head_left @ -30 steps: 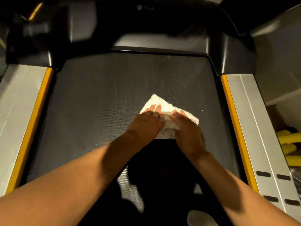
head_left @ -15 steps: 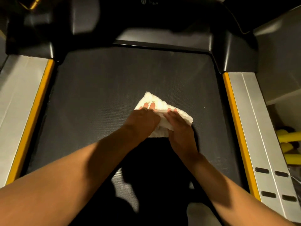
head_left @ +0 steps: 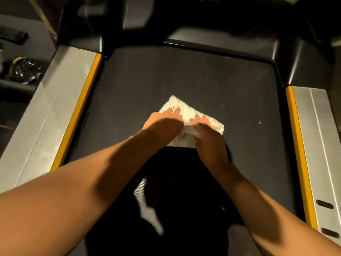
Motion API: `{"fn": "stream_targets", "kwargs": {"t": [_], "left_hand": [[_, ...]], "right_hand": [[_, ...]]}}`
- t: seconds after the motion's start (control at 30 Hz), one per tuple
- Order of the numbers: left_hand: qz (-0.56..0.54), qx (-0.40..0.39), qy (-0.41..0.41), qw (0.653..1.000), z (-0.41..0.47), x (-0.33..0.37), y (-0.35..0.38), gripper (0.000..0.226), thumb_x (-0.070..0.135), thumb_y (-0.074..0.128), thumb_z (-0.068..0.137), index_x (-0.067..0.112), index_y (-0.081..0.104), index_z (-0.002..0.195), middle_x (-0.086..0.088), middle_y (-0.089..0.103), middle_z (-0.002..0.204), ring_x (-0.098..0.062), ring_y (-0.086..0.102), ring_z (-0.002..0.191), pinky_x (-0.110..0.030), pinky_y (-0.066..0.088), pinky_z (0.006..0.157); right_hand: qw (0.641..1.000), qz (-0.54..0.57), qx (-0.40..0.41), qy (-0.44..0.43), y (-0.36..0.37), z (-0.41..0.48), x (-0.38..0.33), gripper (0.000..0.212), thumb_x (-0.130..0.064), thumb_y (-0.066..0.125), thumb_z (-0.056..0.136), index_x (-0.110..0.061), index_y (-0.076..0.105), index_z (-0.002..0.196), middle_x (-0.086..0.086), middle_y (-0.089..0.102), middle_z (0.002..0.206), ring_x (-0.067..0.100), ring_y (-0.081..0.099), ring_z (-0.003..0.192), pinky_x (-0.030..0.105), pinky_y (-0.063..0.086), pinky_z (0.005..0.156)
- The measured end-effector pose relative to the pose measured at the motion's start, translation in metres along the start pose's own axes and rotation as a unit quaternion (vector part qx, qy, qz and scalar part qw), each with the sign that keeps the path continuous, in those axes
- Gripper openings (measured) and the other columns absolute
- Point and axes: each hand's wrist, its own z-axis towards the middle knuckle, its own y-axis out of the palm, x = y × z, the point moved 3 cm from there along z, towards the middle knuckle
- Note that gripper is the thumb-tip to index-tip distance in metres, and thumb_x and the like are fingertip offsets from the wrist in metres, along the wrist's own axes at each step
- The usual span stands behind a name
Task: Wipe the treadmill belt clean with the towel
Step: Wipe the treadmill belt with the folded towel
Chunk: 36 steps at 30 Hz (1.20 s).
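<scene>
A folded white towel [head_left: 186, 109] lies on the dark treadmill belt [head_left: 184, 76], near its middle. My left hand [head_left: 163, 124] presses flat on the towel's left part with straight fingers. My right hand [head_left: 208, 135] presses on its right part, fingers extended over the cloth. The towel's near portion is hidden under both hands. A small white speck [head_left: 259, 123] sits on the belt to the right of the towel.
Silver side rails with yellow strips run along the belt, the left rail [head_left: 46, 111] and the right rail [head_left: 317, 145]. The black motor cover [head_left: 212, 21] stands at the far end. Dim clutter [head_left: 24, 71] lies beyond the left rail. My shadow darkens the near belt.
Both hands and the towel have slid a little leftward along the belt, away from the white speck. The camera view has shifted, showing more of the left side.
</scene>
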Motion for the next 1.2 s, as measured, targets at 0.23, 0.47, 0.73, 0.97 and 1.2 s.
{"fn": "stream_targets", "kwargs": {"t": [0.23,0.47,0.73,0.97,1.2], "left_hand": [[-0.007,0.024,-0.029,0.999,-0.007,-0.03,-0.008,0.047,0.012,0.038,0.094,0.014,0.036,0.141,-0.007,0.029,0.152,-0.026,0.039,0.131,-0.04,0.044,0.084],[-0.082,0.001,-0.014,0.997,-0.039,-0.019,0.013,0.05,0.025,0.025,0.098,0.025,0.033,0.148,0.003,0.024,0.155,-0.026,0.031,0.138,-0.045,0.034,0.105],[-0.041,0.028,-0.071,0.996,-0.058,-0.062,0.016,0.045,0.02,0.039,0.096,0.017,0.036,0.141,-0.004,0.029,0.152,-0.031,0.041,0.13,-0.042,0.048,0.088],[-0.149,0.06,-0.123,0.979,-0.064,-0.069,0.03,0.037,0.043,0.038,0.097,0.03,0.051,0.129,0.0,0.057,0.127,-0.018,0.059,0.102,-0.026,0.046,0.078],[-0.055,-0.014,-0.072,0.996,-0.094,-0.098,0.017,0.059,0.019,0.044,0.094,0.021,0.022,0.149,0.002,0.006,0.16,-0.02,0.023,0.144,-0.039,0.041,0.103]], "right_hand": [[0.998,0.064,0.023,0.005,0.009,0.034,-0.023,0.039,-0.008,0.06,0.09,-0.01,0.057,0.128,0.014,0.058,0.129,0.03,0.054,0.121,0.038,0.041,0.105],[1.0,-0.006,-0.017,-0.02,0.005,0.015,-0.011,0.041,-0.009,0.05,0.093,-0.017,0.052,0.134,0.006,0.053,0.137,0.024,0.047,0.127,0.026,0.031,0.105],[0.992,-0.019,-0.023,-0.122,0.023,0.021,-0.062,0.04,0.002,0.057,0.088,-0.004,0.057,0.127,0.015,0.055,0.133,0.03,0.05,0.126,0.026,0.034,0.103],[0.99,-0.105,-0.087,-0.034,0.033,0.061,-0.062,0.036,-0.026,0.043,0.097,-0.033,0.047,0.133,-0.001,0.049,0.138,0.024,0.049,0.123,0.03,0.041,0.093],[0.98,0.031,-0.139,-0.139,0.044,0.035,-0.085,0.056,0.0,0.037,0.096,-0.028,0.034,0.145,-0.001,0.018,0.157,0.02,0.015,0.145,0.036,0.02,0.117]]}}
